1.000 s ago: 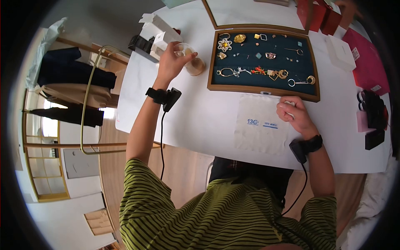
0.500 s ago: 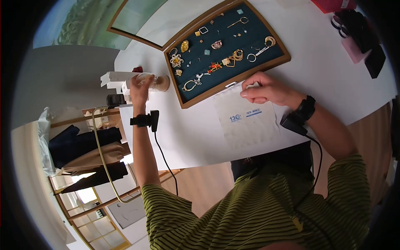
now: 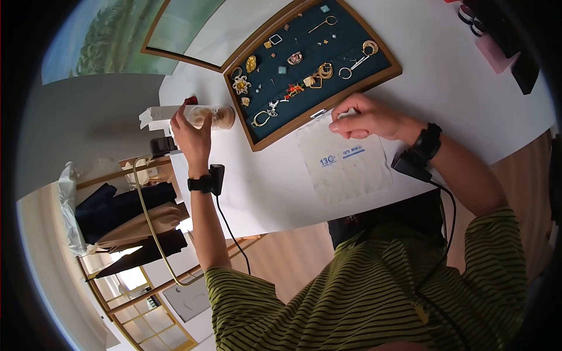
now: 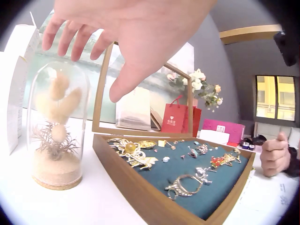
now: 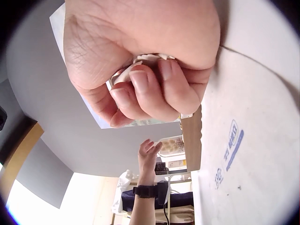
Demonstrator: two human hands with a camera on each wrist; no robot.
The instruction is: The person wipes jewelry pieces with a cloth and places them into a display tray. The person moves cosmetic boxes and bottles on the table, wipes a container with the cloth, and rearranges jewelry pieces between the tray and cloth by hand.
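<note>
My left hand (image 3: 192,137) is raised beside a clear glass dome (image 4: 58,126) with dried fluffy stems on a sandy base. In the left wrist view its fingers are spread and hold nothing, above and right of the dome. My right hand (image 3: 370,120) is a loose fist at the front edge of a wooden jewelry box (image 3: 319,55). Its curled fingers grip a crumpled whitish piece (image 5: 124,75), mostly hidden in the palm. Rings, brooches and earrings sit on the box's dark green lining. A white cloth (image 3: 345,175) with blue print lies under the right hand.
The box's glass lid stands open behind it, framed in wood (image 4: 101,89). White cartons (image 3: 157,117) and a black box (image 3: 163,146) stand left of the dome. Red bags (image 4: 174,121) and a pink box (image 4: 224,127) are farther along the table. A clothes rack (image 3: 149,210) stands off its left end.
My left hand has come off the top of the glass dome and opened. The head view has swung leftward. My right hand stays curled near the box's front edge.
</note>
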